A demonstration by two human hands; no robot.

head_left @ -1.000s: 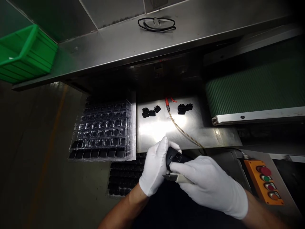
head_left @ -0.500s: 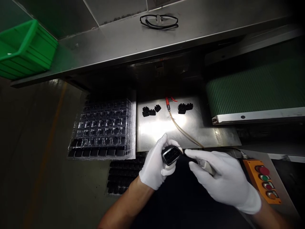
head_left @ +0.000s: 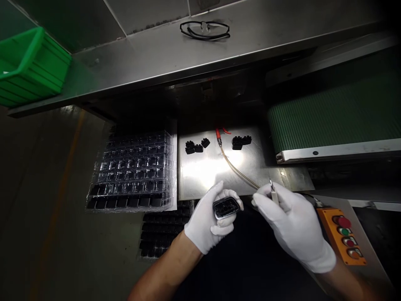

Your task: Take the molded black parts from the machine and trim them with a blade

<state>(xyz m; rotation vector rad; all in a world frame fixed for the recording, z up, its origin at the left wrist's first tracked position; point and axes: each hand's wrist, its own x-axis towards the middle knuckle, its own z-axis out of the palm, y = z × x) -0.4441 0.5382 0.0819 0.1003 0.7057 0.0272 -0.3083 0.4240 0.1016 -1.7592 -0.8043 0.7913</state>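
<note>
My left hand (head_left: 214, 221), in a white glove, is closed around a hollow black plastic housing (head_left: 226, 207) with a silvery rim. Its open side faces up toward me. To the right, my gloved right hand (head_left: 290, 225) grips a slim tool (head_left: 274, 195) with a pale handle and a thin metal tip pointing up. The thumb and forefinger come together beside that tool; whether anything small is pinched there cannot be made out. A gap separates the tool from the housing. Beyond the hands, small black parts lie in two groups, a left group (head_left: 198, 147) and a right group (head_left: 238, 144).
A red-handled air gun (head_left: 218, 134) with a yellowish hose lies on the metal table (head_left: 200, 179). Clear trays (head_left: 131, 163) of black parts stand left. A green conveyor (head_left: 332, 121) and an orange button box (head_left: 343, 236) are right. Glasses (head_left: 205, 31) and a green bin (head_left: 34, 67) rest on the ledge.
The tool in my right hand has turned so its metal tip points up, and its fingers have drawn together. The housing in my left hand has tilted, showing more of its inside.
</note>
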